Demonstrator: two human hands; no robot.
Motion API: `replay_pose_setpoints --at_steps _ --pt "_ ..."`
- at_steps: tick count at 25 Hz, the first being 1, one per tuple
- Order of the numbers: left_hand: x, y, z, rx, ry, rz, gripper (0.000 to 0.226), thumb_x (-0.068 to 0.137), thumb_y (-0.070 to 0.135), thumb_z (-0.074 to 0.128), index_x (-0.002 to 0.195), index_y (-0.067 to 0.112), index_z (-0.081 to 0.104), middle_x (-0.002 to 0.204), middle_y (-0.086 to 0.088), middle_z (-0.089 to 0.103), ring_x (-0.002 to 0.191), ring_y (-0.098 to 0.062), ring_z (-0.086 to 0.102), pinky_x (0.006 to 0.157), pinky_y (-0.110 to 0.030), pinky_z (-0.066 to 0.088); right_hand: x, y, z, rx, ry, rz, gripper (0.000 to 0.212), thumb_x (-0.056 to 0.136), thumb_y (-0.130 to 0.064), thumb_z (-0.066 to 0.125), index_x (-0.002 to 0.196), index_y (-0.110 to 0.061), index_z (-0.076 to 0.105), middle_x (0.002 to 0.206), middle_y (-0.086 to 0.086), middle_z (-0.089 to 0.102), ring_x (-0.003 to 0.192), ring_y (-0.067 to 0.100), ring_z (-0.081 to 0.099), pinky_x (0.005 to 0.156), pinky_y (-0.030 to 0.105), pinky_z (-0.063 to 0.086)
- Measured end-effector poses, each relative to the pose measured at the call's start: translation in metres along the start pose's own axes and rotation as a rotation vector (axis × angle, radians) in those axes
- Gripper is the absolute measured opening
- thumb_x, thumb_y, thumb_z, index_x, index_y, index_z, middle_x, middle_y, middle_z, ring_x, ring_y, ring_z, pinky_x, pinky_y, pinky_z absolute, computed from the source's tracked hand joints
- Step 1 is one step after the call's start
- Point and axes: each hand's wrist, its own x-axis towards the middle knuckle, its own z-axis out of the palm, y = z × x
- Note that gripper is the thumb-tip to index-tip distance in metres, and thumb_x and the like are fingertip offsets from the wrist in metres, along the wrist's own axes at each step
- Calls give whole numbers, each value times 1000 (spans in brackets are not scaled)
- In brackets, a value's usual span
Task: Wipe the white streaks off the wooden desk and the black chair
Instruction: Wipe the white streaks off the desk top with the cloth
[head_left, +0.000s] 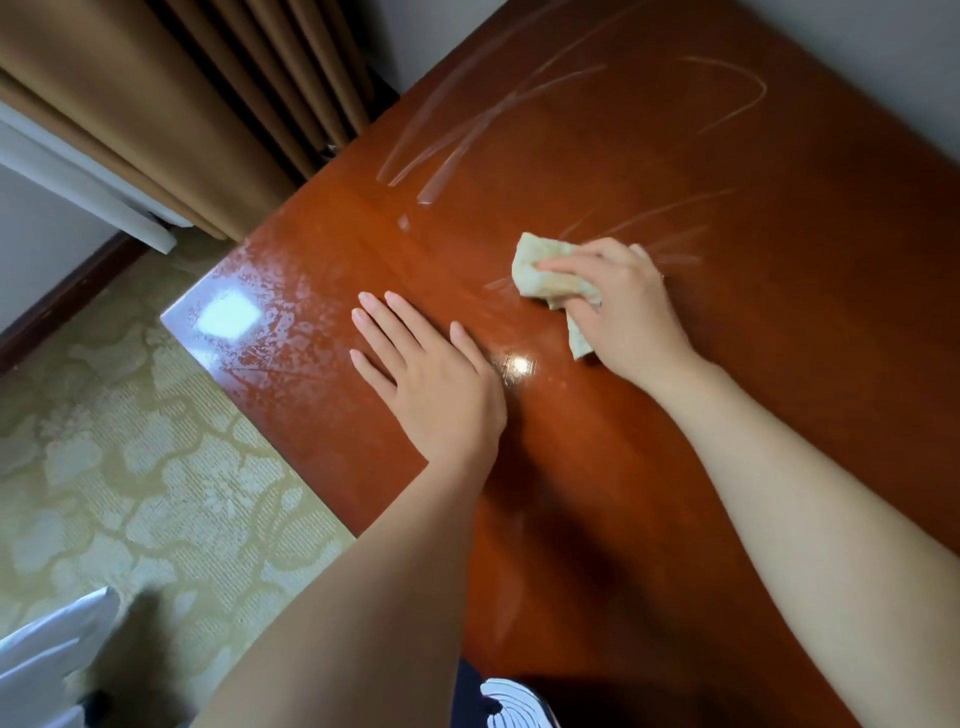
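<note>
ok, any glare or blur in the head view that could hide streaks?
Head view: a square glare patch washes out the left corner of the glossy reddish-brown wooden desk; a small highlight sits beside the left hand; the right hand gripping the pale yellow cloth looks slightly motion-blurred; far white streaks read clearly.

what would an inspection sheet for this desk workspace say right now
surface: glossy reddish wooden desk; white streaks cross its far part, hazy smears near the left corner
job's things: yellowish cloth on the desk among faint streaks; black chair not in view
clutter: nothing seen
grippers: left hand rests flat on the desk, fingers straight; right hand grips the cloth
cables: nothing seen
surroundings: brown curtain beyond the desk's far left edge, patterned carpet on the left
</note>
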Motion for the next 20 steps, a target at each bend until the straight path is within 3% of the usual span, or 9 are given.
replay_pose_setpoints --at_steps 6,11,14,20 --pt "2 3 1 24 2 -6 62 98 34 14 151 1 6 159 -16 2 147 -29 -2 119 -48 3 45 -21 10 -93 139 175 38 91 -4 53 124 -22 60 126 4 54 111 23 43 89 25 35" --pt "3 3 0 55 -1 0 63 97 34 13 150 0 7 159 -18 3 147 -31 -1 118 -50 3 5 -29 23 -36 -57 -111 44 86 5 49 118 -22 65 115 0 57 99 19 38 91 31 38" --pt "4 1 -1 66 -16 16 60 100 31 17 150 1 4 159 -17 -1 147 -30 -4 118 -49 0 -24 -30 26 2 -65 -96 45 81 8 53 113 -20 68 108 -1 59 100 20 42 92 23 33" --pt "5 1 -3 77 -26 22 60 101 32 19 151 2 2 159 -16 -3 147 -29 -6 118 -48 0 -90 -7 12 54 34 91 45 80 7 59 111 -25 69 105 -7 60 97 4 32 86 5 22"
